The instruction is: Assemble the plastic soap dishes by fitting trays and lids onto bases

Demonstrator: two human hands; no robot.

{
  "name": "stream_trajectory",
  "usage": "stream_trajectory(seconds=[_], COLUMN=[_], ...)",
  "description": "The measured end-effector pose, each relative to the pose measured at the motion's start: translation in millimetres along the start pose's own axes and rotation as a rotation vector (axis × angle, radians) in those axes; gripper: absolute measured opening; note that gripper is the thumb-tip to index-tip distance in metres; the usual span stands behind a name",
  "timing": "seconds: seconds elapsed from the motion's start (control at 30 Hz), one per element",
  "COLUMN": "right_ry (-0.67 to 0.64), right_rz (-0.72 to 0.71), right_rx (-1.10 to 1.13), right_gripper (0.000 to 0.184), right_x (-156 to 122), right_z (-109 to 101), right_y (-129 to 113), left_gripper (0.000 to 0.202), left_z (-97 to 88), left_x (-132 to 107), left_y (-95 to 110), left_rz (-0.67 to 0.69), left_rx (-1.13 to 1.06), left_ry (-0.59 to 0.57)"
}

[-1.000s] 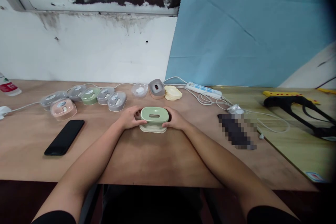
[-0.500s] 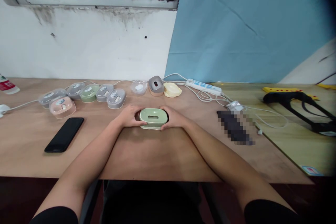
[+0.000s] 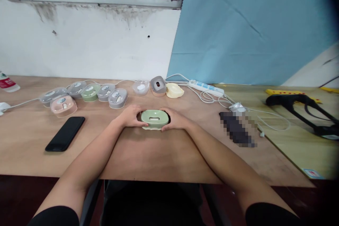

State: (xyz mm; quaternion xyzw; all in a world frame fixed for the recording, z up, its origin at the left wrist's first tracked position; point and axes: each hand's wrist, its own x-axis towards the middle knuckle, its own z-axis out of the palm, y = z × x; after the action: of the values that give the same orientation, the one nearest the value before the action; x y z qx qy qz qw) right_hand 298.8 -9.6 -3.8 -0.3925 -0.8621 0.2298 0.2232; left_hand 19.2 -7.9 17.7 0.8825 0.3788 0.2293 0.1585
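A green oval box (image 3: 155, 118) with a slot in its top sits on a cream base in the middle of the wooden table (image 3: 148, 152). My left hand (image 3: 130, 116) grips its left end and my right hand (image 3: 176, 118) grips its right end, fingers curled round the sides. The green part is pressed down onto the cream base, of which only a thin edge shows.
A row of lidded oval boxes (image 3: 90, 93), grey, green and pink, lies behind to the left. A grey box (image 3: 158, 85), cream bases (image 3: 174, 90) and a clear lid (image 3: 141, 87) stand behind the hands. A black phone (image 3: 65, 133) lies left; a power strip (image 3: 206, 88) and cables lie right.
The green part has gone down onto the cream base between my hands, so less of the base shows. Both hands keep their hold at the ends.
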Motion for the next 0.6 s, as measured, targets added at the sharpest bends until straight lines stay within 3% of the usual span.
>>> stream_trajectory(seconds=[0.13, 0.33, 0.6], right_ry=[0.0, 0.079, 0.097], right_rz=[-0.029, -0.052, -0.057], right_rx=[-0.031, -0.068, -0.066], right_gripper=[0.1, 0.087, 0.09], right_x=[1, 3, 5], right_z=[1, 9, 12], right_y=[-4, 1, 9], left_gripper=[0.076, 0.097, 0.086], left_z=[2.3, 11.7, 17.8], left_x=[0, 2, 5], left_y=[-4, -14, -11], left_rz=[0.055, 0.05, 0.016], left_rx=[0.047, 0.146, 0.234], left_ry=[-0.029, -0.014, -0.006])
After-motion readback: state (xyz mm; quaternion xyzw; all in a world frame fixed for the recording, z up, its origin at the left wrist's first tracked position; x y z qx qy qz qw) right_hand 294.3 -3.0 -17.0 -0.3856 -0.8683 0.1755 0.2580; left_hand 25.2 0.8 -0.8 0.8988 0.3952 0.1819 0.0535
